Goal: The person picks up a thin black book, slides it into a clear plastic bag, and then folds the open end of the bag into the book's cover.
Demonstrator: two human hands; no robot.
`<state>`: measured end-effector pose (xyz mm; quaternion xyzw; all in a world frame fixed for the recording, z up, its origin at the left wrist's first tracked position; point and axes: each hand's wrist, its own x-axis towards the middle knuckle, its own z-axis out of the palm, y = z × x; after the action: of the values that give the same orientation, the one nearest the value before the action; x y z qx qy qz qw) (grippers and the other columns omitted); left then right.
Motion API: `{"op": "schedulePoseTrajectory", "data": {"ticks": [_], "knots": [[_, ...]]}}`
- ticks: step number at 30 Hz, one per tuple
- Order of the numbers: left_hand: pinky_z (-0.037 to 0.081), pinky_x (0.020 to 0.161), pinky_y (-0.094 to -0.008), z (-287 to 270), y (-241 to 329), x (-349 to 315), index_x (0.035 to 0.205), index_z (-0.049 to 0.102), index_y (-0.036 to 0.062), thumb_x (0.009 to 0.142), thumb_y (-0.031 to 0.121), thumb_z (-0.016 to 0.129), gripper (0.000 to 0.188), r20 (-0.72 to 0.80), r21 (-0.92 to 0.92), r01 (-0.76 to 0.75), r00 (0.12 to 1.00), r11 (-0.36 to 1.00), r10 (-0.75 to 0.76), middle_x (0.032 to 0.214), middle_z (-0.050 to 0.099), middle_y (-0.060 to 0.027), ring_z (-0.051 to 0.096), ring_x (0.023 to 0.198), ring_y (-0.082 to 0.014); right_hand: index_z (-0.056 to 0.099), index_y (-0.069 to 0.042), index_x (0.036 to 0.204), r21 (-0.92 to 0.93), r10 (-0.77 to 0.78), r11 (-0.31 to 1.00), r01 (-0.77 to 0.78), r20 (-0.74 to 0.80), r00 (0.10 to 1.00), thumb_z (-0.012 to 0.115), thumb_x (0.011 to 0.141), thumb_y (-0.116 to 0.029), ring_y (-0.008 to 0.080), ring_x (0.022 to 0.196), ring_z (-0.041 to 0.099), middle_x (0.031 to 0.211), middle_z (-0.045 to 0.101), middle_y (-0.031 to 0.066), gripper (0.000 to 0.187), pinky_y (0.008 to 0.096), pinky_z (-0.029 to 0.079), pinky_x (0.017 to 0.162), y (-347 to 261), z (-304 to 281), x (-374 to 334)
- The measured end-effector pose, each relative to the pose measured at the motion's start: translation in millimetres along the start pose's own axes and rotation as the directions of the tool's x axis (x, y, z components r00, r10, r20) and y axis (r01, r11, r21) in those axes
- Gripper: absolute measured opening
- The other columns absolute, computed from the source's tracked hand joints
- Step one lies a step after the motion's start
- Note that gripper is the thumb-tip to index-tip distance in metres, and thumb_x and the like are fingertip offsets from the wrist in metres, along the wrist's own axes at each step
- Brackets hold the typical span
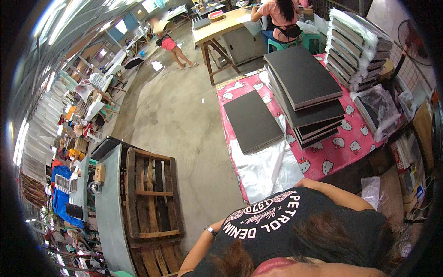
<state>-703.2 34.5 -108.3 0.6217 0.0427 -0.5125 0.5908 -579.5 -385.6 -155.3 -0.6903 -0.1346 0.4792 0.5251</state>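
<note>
At the near edge of a table with a pink cat-face cover (320, 167), the back of my right hand (308, 183) shows beside my dark shirt. Its fingers are hidden. My left forearm comes up at the lower left with a metal watch (211, 231) on the wrist; the hand beyond it is hidden behind my shirt. A clear plastic sheet (263, 173) lies over the table's near left part. Partly on that sheet rests a flat black album-like book (254, 121). To its right stands an uneven stack of similar black books (304, 76).
Plastic-wrapped books are piled in a tall stack (355, 51) at the far right, with one wrapped book (376, 108) nearer. Wooden pallets (152, 194) lean by a grey table (110, 207) at left. One person (279, 21) sits beyond a wooden table (226, 23); another (170, 44) walks farther off.
</note>
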Motion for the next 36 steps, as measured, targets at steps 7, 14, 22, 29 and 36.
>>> {"op": "schedulePoseTrajectory", "data": {"ticks": [7, 14, 22, 29, 36], "knots": [[0.043, 0.090, -0.0273, -24, 7, 45, 0.119, 0.057, 0.0001, 0.087, 0.018, 0.060, 0.037, 0.185, 0.171, -0.050, 0.983, 0.984, 0.017, 0.115, 0.061, -0.0073, 0.053, 0.101, -0.0096, 0.065, 0.001, 0.103, 0.082, -0.128, 0.987, 0.138, -0.116, 0.985, 0.063, 0.085, -0.025, 0.0098, 0.083, 0.058, 0.091, 0.068, 0.0032, 0.032, 0.0282, 0.047, 0.078, 45, 13, 9], [0.042, 0.093, -0.0284, -52, 6, 94, 0.119, 0.058, 0.0034, 0.088, 0.020, 0.058, 0.035, 0.313, -0.009, 0.006, 0.950, 1.000, -0.003, 0.118, 0.060, -0.0083, 0.053, 0.105, -0.0117, 0.068, -0.008, 0.099, -0.143, 0.248, 0.935, -0.326, -0.395, 0.885, 0.054, 0.090, -0.044, 0.0199, 0.085, 0.064, 0.092, 0.068, 0.0097, 0.040, 0.0300, 0.047, 0.077, 34, 46, -44], [0.035, 0.101, -0.0270, 30, 41, 195, 0.130, 0.049, 0.0024, 0.095, 0.032, 0.049, 0.046, 0.415, 0.366, -0.080, 0.906, 0.927, -0.086, 0.128, 0.053, -0.0091, 0.046, 0.119, -0.0166, 0.065, -0.010, 0.106, -0.229, 0.112, 0.948, -0.220, -0.409, 0.906, 0.054, 0.088, -0.043, 0.0248, 0.095, 0.063, 0.102, 0.066, 0.0121, 0.039, 0.0338, 0.047, 0.081, 129, 42, -50], [0.036, 0.099, -0.0280, 102, 67, 290, 0.128, 0.050, 0.0022, 0.095, 0.033, 0.048, 0.044, 0.384, 0.543, -0.084, 0.910, 0.835, -0.158, 0.125, 0.055, -0.0110, 0.048, 0.116, -0.0182, 0.063, -0.010, 0.110, -0.284, 0.077, 0.935, -0.211, -0.419, 0.905, 0.053, 0.088, -0.044, 0.0263, 0.099, 0.062, 0.106, 0.065, 0.0128, 0.041, 0.0349, 0.046, 0.084, 153, -27, -107], [0.038, 0.097, -0.0289, 175, 70, 355, 0.125, 0.052, 0.0019, 0.096, 0.033, 0.046, 0.043, 0.259, 0.610, -0.016, 0.949, 0.792, -0.180, 0.122, 0.056, -0.0128, 0.051, 0.114, -0.0199, 0.066, -0.010, 0.103, -0.343, 0.132, 0.886, -0.311, -0.458, 0.879, 0.057, 0.086, -0.046, 0.0293, 0.092, 0.064, 0.098, 0.067, 0.0139, 0.041, 0.0382, 0.048, 0.081, 202, -125, -199]]}}
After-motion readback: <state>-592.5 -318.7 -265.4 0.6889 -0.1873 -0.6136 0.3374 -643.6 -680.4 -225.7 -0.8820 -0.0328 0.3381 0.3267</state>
